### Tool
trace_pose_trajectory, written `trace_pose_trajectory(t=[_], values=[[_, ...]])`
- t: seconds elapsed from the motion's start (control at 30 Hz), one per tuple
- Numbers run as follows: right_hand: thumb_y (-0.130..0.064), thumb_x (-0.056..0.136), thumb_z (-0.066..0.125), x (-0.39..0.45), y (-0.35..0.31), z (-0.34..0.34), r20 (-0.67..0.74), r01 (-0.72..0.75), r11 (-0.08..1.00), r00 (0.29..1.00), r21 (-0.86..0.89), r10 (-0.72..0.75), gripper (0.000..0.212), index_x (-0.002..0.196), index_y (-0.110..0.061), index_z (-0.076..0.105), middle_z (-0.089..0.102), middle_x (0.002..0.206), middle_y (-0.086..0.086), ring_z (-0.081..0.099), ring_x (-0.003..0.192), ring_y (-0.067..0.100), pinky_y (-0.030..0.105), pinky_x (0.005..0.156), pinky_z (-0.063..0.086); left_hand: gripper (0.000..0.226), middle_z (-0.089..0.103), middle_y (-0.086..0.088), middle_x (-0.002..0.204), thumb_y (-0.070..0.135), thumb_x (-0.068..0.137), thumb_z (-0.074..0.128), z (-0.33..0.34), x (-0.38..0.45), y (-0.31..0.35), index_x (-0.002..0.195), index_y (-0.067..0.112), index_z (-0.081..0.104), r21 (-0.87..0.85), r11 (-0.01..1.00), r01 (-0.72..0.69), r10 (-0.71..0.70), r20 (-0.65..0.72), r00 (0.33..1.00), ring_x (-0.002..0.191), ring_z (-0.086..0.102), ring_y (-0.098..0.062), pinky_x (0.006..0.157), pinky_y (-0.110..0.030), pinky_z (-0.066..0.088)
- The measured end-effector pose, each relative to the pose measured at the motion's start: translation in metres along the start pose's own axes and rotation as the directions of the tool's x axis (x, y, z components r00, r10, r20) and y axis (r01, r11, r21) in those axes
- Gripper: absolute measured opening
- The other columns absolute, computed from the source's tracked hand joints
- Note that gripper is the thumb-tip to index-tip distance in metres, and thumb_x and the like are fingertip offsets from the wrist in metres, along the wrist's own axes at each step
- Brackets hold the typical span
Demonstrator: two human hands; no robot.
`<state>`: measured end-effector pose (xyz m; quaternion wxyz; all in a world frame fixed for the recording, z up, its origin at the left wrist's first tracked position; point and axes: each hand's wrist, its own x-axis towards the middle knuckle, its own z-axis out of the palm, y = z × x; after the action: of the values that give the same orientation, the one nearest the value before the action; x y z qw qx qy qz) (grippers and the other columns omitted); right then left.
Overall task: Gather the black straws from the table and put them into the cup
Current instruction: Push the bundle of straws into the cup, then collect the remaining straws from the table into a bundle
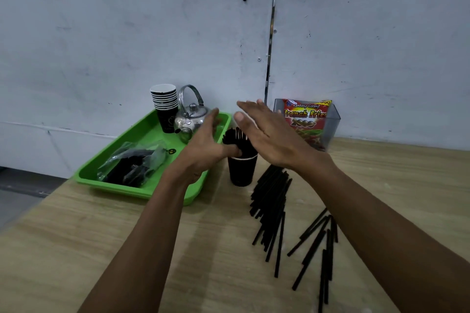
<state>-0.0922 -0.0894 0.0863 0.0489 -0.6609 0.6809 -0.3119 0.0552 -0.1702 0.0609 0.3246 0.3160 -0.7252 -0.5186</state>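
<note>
A black paper cup [241,171] stands on the wooden table, holding a bundle of black straws [235,138] that stick up out of it. My left hand [206,145] is on the bundle's left side, fingers spread, thumb touching the straws just above the rim. My right hand [267,129] hovers flat with fingers apart to the right of and above the straw tips, holding nothing. A pile of loose black straws [270,201] lies on the table right of the cup. A smaller scatter of straws [319,249] lies nearer me.
A green tray [142,185] sits left of the cup with a plastic bag of black items [134,165], a metal kettle [191,115] and a stack of paper cups [164,107]. A clear box with a French Fries packet [309,122] stands against the wall.
</note>
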Motion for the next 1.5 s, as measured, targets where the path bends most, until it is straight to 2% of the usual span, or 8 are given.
trace_pose_trajectory(t=[0.13, 0.3, 0.53, 0.67, 0.8, 1.03, 1.37, 1.5], values=[[-0.064, 0.096, 0.026, -0.029, 0.011, -0.017, -0.084, -0.045, 0.993, 0.995, 0.11, 0.054, 0.067, 0.15, -0.026, 0.036, 0.04, 0.155, 0.001, 0.034, 0.144, 0.02, 0.05, 0.115, 0.03, 0.073, 0.057, -0.004, 0.131, 0.018, 0.066, 0.077, 0.017, -0.022, 0.017, 0.134, 0.015, 0.05, -0.1, 0.966, -0.24, 0.186, -0.383, 0.905, 0.122, 0.054, -0.015, 0.102, -0.042, 0.048], [-0.037, 0.096, 0.055, -0.079, 0.032, -0.032, -0.128, -0.134, 0.989, 0.982, 0.068, 0.142, 0.048, 0.141, -0.021, 0.048, 0.062, 0.13, 0.004, 0.06, 0.116, 0.018, 0.046, 0.096, 0.051, 0.019, 0.065, 0.007, 0.083, 0.012, 0.077, 0.071, 0.054, -0.049, 0.028, 0.095, 0.013, 0.066, 0.065, 0.928, -0.367, 0.346, -0.519, 0.782, 0.074, 0.06, -0.001, 0.07, -0.02, 0.051], [-0.028, 0.092, 0.061, -0.146, 0.059, -0.033, -0.031, -0.445, 0.889, 0.895, -0.106, 0.444, 0.051, 0.14, -0.015, 0.048, 0.061, 0.124, 0.012, 0.059, 0.111, 0.028, 0.04, 0.091, 0.051, 0.01, 0.065, 0.008, 0.067, 0.009, 0.084, 0.062, 0.103, -0.079, 0.007, 0.079, 0.015, 0.068, 0.29, 0.939, -0.184, 0.255, -0.232, 0.939, 0.058, 0.057, 0.003, 0.059, -0.015, 0.047], [-0.031, 0.087, 0.063, -0.174, 0.066, -0.025, 0.042, -0.537, 0.819, 0.831, -0.204, 0.555, 0.044, 0.124, -0.01, 0.055, 0.06, 0.116, 0.012, 0.06, 0.102, 0.03, 0.041, 0.084, 0.054, 0.021, 0.07, -0.007, 0.097, 0.009, 0.089, 0.052, 0.119, -0.082, -0.001, 0.103, 0.009, 0.067, 0.482, 0.873, -0.08, 0.161, -0.128, 0.979, 0.089, 0.064, -0.018, 0.077, -0.033, 0.053], [-0.046, 0.086, 0.063, -0.188, 0.068, -0.012, 0.064, -0.552, 0.791, 0.809, -0.264, 0.585, 0.033, 0.1, -0.018, 0.055, 0.055, 0.111, 0.007, 0.055, 0.099, 0.026, 0.036, 0.077, 0.05, 0.037, 0.048, -0.02, 0.129, 0.015, 0.094, 0.043, 0.133, -0.081, -0.007, 0.13, 0.006, 0.048, 0.72, 0.687, 0.097, -0.092, -0.046, 0.995, 0.12, 0.044, -0.039, 0.098, -0.048, 0.043], [-0.048, 0.095, 0.048, -0.186, 0.066, 0.001, 0.008, -0.558, 0.784, 0.813, -0.271, 0.582, 0.037, 0.106, -0.014, 0.053, 0.044, 0.127, 0.013, 0.039, 0.12, 0.032, 0.04, 0.084, 0.04, 0.032, 0.039, -0.016, 0.139, 0.019, 0.096, 0.037, 0.151, -0.089, -0.01, 0.126, 0.012, 0.047, 0.839, 0.521, 0.158, -0.21, -0.053, 0.976, 0.126, 0.032, -0.036, 0.102, -0.047, 0.031], [-0.023, 0.098, 0.045, -0.179, 0.062, 0.001, 0.056, -0.485, 0.842, 0.858, -0.235, 0.51, 0.018, 0.103, -0.009, 0.056, 0.047, 0.123, 0.014, 0.04, 0.118, 0.033, 0.044, 0.089, 0.045, 0.012, 0.047, -0.017, 0.124, 0.012, 0.09, 0.04, 0.165, -0.1, 0.001, 0.098, 0.012, 0.049, 0.763, 0.641, 0.087, -0.241, 0.093, 0.966, 0.119, 0.04, -0.036, 0.097, -0.046, 0.04], [-0.015, 0.096, 0.045, -0.177, 0.061, -0.001, 0.045, -0.495, 0.842, 0.856, -0.212, 0.515, 0.008, 0.09, -0.011, 0.048, 0.049, 0.117, 0.016, 0.044, 0.114, 0.035, 0.04, 0.083, 0.045, 0.028, 0.057, -0.017, 0.118, 0.009, 0.089, 0.04, 0.16, -0.097, -0.001, 0.112, 0.006, 0.057, 0.701, 0.711, 0.044, -0.159, 0.1, 0.982, 0.111, 0.051, -0.033, 0.095, -0.047, 0.046]])
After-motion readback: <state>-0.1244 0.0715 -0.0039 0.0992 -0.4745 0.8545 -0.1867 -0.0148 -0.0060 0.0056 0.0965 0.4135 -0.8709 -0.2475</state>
